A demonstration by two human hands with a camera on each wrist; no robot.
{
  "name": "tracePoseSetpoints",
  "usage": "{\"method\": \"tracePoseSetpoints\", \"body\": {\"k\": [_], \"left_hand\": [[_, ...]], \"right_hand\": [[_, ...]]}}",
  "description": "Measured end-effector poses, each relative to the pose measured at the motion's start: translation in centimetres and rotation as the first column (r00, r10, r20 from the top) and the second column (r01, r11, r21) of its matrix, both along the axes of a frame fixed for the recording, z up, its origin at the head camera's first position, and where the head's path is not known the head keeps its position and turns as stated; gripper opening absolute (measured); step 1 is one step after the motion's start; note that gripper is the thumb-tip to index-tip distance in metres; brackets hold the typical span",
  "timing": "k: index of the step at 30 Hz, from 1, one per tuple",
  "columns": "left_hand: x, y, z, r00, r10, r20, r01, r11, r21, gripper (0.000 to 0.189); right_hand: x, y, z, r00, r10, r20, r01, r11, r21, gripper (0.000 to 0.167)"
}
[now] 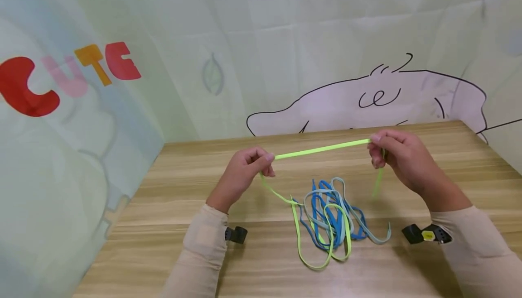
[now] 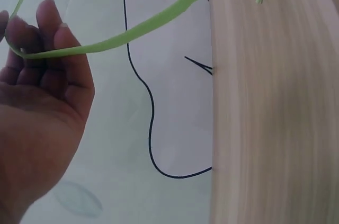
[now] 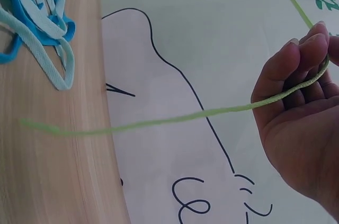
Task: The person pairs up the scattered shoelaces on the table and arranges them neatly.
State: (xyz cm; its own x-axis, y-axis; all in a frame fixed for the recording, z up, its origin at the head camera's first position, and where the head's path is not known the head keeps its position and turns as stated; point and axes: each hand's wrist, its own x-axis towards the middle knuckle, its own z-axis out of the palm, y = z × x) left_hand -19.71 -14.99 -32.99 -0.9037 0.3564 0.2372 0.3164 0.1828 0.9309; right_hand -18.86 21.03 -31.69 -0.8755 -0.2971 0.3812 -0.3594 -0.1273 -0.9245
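Note:
A flat neon-green shoelace (image 1: 322, 149) is stretched taut between my two hands above the table. My left hand (image 1: 244, 171) pinches it between thumb and fingers, and from there a length runs down to the pile. Higher and to the right, my right hand (image 1: 403, 164) pinches the other stretch; a short loose end hangs below it, also seen as a dangling green lace end (image 3: 159, 122) in the right wrist view. Below the hands lies a tangle of laces: dark blue lace (image 1: 336, 221), light blue lace (image 1: 369, 234) and loops of the green one.
The wood-grain table (image 1: 171, 225) carries the tangle near its middle. Behind it hangs a pale printed cloth (image 1: 228, 53) with a cartoon outline and coloured letters. Black wrist cameras, such as the left one (image 1: 236, 234), sit on both beige sleeves.

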Motion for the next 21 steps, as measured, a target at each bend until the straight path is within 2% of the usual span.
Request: {"method": "tracePoseSetpoints", "body": {"k": [5,8,13,15,21], "left_hand": [[-0.6,-0.9,0.3,0.999,0.021,0.033,-0.018,0.994,-0.107,0.038],[-0.9,-1.5,0.2,0.997,0.042,0.058,-0.034,0.990,-0.137,0.041],[-1.4,-2.4,-0.2,0.995,0.064,0.073,-0.055,0.992,-0.111,0.043],[-1.8,-2.8,-0.4,0.995,0.055,0.085,-0.047,0.995,-0.087,0.045],[-2.8,-3.3,-0.8,0.991,0.000,0.131,0.002,1.000,-0.017,0.041]], "right_hand": [[-0.5,0.8,-0.2,1.000,0.002,-0.003,-0.002,1.000,-0.015,0.027],[-0.7,1.3,-0.2,1.000,0.008,-0.001,-0.008,1.000,-0.019,0.026],[-1.4,2.1,-0.3,1.000,0.004,0.018,-0.004,1.000,-0.004,0.023],[-1.8,2.5,-0.4,0.999,-0.008,0.038,0.008,1.000,0.000,0.021],[-2.6,3.2,-0.5,0.990,-0.126,0.063,0.119,0.986,0.113,0.027]]}}
